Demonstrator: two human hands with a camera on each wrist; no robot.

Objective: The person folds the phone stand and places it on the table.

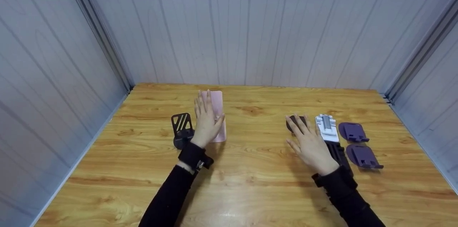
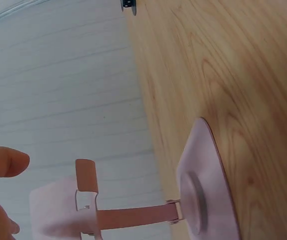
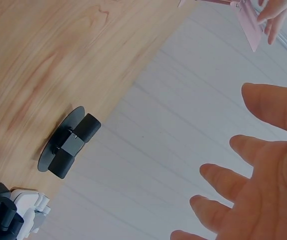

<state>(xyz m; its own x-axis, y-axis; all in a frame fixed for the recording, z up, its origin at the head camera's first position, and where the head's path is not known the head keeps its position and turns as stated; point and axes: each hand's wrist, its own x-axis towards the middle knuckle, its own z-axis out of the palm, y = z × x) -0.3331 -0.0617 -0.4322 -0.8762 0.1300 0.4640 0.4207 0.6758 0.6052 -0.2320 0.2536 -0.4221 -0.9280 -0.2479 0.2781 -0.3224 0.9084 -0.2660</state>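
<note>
A pink folding phone stand [image 2: 203, 185] stands on the table, its flat base joined by a hinged arm to an upper plate. My left hand [image 1: 206, 123] hovers over it with straight fingers, thumb spread to the side, and hides part of it in the head view. My right hand [image 1: 312, 145], fingers spread and holding nothing, is above the table beside the stands on the right. Below its fingertips in the head view lies a small black stand with a round base [image 3: 46, 155] and two dark padded blocks [image 3: 87, 128].
Left of the pink stand is a black slotted phone stand [image 1: 183, 130]. By my right hand lie a white phone stand [image 1: 330, 134] and a black stand [image 1: 338, 153]. Two purple stands [image 1: 354, 132] are farther right. Pale panel walls [image 1: 232, 30] enclose the wooden table [image 1: 250, 184].
</note>
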